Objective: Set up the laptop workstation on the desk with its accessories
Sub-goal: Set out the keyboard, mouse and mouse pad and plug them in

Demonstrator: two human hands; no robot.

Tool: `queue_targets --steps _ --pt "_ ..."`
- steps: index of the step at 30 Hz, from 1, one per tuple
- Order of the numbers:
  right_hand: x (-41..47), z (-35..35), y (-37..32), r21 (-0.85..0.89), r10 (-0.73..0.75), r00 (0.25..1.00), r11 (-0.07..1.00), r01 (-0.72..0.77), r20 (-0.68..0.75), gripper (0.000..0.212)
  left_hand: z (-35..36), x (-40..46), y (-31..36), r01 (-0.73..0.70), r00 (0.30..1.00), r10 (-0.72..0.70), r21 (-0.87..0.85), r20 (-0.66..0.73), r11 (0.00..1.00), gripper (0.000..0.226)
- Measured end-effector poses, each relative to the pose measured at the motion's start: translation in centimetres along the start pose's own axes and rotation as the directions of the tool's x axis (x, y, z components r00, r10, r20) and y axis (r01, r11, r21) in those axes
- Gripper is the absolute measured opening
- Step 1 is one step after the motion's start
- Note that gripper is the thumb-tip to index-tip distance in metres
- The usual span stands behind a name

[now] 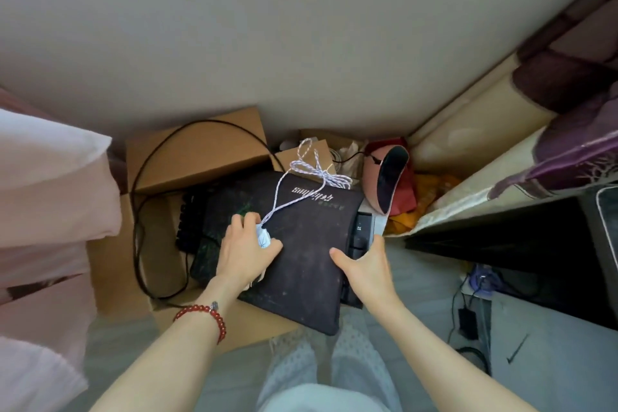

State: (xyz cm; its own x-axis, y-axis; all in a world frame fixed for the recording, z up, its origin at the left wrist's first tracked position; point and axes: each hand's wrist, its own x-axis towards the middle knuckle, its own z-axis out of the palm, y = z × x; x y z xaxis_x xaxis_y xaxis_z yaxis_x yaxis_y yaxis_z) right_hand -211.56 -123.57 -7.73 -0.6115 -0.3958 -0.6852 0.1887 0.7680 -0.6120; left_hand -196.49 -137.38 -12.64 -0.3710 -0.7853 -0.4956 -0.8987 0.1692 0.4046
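While the left hand grips a mouse atop the dark pad, the right hand clasps its right edge.

Box top blocked: dark pad covers keyboard. White braided cord loops over pad, left hand gripping its white plug. Black cable arcs along left side. Pink bedding crowds left, curtain and dark desk hem right. Open floor between box and desk.
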Motion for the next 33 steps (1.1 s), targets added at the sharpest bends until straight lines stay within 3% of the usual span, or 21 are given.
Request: queue_targets --steps 8,12,16,23,29,33 --pt "-0.1 -0.9 -0.1 0.146 -0.065 0.995 0.986 0.076 -0.078 0.039 -0.7 -1.5 0.7 -0.046 0.999 0.043 -0.119 -0.030 0.992 0.007" --pt "0.5 -3.4 0.0 0.172 -0.042 0.994 0.983 0.060 -0.104 0.045 -1.1 -1.7 2.5 -0.179 0.983 0.176 -0.049 -0.059 0.983 0.022" --pt "0.3 -5.6 0.1 0.207 -0.049 0.998 0.977 0.058 -0.048 0.038 -1.7 -1.8 4.5 -0.214 0.977 0.212 -0.129 -0.027 0.968 0.026" --pt "-1.2 -5.4 -2.4 0.070 -0.171 0.984 0.982 0.174 -0.040 0.039 -5.2 -3.3 5.7 -0.139 0.988 0.105 -0.344 -0.116 0.929 0.031" --pt "-4.4 -5.0 -6.1 -0.043 -0.193 0.978 0.981 0.190 -0.077 0.062 -10.6 -6.2 5.9 -0.158 0.978 0.087 -0.406 -0.187 0.900 0.033" --pt "-6.9 -5.8 -8.9 -0.144 -0.291 0.953 0.950 0.278 -0.082 0.052 -14.3 -8.1 6.7 -0.218 0.962 0.117 -0.430 -0.248 0.876 0.030"
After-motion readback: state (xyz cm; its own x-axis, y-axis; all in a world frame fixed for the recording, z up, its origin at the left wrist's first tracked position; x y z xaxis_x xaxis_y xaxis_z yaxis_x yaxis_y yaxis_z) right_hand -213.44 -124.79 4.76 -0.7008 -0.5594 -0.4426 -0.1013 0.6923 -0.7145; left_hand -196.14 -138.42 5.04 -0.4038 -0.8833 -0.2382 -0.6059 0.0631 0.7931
